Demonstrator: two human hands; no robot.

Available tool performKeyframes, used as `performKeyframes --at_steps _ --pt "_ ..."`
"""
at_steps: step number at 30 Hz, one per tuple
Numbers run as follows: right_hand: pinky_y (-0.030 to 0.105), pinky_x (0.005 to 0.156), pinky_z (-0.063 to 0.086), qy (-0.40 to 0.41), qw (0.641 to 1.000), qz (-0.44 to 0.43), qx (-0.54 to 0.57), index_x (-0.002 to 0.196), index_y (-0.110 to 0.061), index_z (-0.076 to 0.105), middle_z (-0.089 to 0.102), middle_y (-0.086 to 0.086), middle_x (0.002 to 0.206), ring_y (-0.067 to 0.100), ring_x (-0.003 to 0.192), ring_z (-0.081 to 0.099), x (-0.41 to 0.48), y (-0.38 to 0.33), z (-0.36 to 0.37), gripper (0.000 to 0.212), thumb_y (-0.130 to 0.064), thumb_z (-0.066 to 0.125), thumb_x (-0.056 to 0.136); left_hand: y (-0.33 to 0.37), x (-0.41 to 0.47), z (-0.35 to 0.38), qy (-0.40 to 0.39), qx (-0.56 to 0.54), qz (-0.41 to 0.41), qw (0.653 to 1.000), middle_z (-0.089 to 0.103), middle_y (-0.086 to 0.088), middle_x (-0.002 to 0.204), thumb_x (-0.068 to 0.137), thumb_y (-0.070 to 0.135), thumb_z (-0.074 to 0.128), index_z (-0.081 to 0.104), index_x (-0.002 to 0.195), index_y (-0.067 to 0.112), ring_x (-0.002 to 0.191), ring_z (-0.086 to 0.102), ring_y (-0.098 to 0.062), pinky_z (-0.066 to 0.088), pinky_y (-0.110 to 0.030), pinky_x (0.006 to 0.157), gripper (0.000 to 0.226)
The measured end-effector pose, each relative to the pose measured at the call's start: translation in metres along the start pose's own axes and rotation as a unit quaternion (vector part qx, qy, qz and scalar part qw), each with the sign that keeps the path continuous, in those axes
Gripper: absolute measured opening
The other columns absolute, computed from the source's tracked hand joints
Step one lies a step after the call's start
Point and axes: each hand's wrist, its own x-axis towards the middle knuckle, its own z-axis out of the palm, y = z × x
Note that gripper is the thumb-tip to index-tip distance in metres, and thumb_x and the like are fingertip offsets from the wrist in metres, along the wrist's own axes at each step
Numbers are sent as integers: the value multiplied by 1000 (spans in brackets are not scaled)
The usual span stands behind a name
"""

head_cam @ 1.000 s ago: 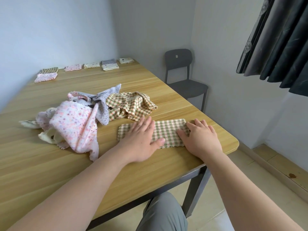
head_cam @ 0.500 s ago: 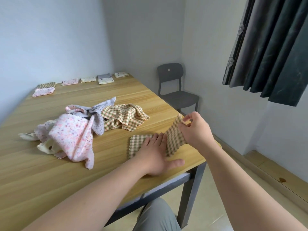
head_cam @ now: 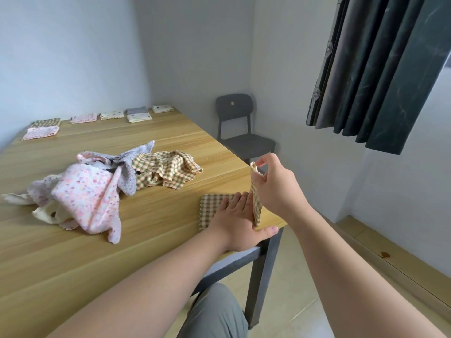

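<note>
Near the wooden table's (head_cam: pixel 146 240) corner, the left hand (head_cam: pixel 238 223) presses flat on the green-checked folded cloth (head_cam: pixel 211 206); the right hand (head_cam: pixel 273 189) pinches its raised end.

Middle of checked cloth (head_cam: pixel 209 209) hidden under my left hand (head_cam: pixel 238 222). Raised half pinched in my right hand (head_cam: pixel 275 189), seen edge-on, its face not visible. Folded cloths (head_cam: pixel 138 117) at far end of table (head_cam: pixel 185 140) too small for prints (colours only). Pile (head_cam: pixel 90 191) tangled, count unclear. Curtain (head_cam: pixel 380 69) cut off by top edge.
</note>
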Motion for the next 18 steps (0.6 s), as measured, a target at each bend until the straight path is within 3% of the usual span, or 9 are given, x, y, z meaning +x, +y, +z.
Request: performKeyframes --at_steps 4,7,11,14,18 --pt "30 52 40 -5 1000 6 8 123 -24 45 61 1 76 16 61 57 -1 -1 7 19 -28 46 104 -21 -4 -27 -18 -66 61 996 -11 7 170 77 85 50 -10 161 28 155 -12 -12 -7 -43 126 118" --pt "28 52 38 -16 1000 8 10 127 -24 44 62 2 86 14 67 58 -4 -3 15 24 -27 48 103 -54 -19 -49 8 -86 30 996 10 8 169 82 75 59 11 163 28 155 8 -12 10 -42 127 105" --pt "36 64 56 -40 999 -35 -10 135 -24 38 56 2 99 21 81 63 -12 -18 35 35 -21 51 102 -96 -35 -46 140 -120 -60 981 43 6 157 106 28 48 44 153 23 145 38 -14 29 -28 116 47" --pt "44 74 58 -49 996 -64 -29 138 -24 36 55 2 107 24 92 60 -15 -23 56 41 -14 50 101 -108 -38 -35 184 -178 -96 962 57 6 146 106 13 44 56 144 23 138 49 -13 36 -23 109 42" --pt "45 62 56 -54 996 -60 -48 137 -24 36 60 4 94 21 77 58 -16 -18 84 44 -6 46 98 -113 -36 -32 194 -207 -107 953 63 11 137 98 4 51 62 138 27 128 56 -6 36 -15 105 48"
